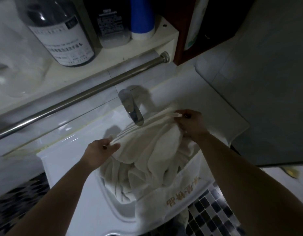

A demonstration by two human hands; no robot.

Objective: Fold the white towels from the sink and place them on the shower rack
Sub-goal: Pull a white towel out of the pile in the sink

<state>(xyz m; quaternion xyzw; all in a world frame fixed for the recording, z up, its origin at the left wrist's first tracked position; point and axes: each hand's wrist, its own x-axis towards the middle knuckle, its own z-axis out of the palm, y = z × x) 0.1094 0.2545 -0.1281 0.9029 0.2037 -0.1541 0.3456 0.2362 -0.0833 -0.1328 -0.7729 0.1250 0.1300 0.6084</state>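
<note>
white towel (147, 147) lies bunched in the sink (70, 167) at frame centre, with its striped edge drawn taut between both hands. left hand (100, 149), centre left, pinches one end of that edge between thumb and fingertips. right hand (192, 124), centre right, pinches the other end; its remaining fingers are curled under and partly hidden by the back of the hand. risk one: the taut edge runs just beside the faucet (133, 109) spout, so a lift may catch on it. risk two: the towel's body is tangled in the heap, and a pull may drag neighbouring cloth out. risk three: the lettered towel (179, 198) hangs over the front rim at lower right and may slide onto the mosaic tiles (215, 215) if disturbed. not determinable: how many towels form the heap, where one ends and the next begins, and the basin beneath. shower rack is not in view. light is dim, and the lower frame edge cuts off the sink front.
</note>
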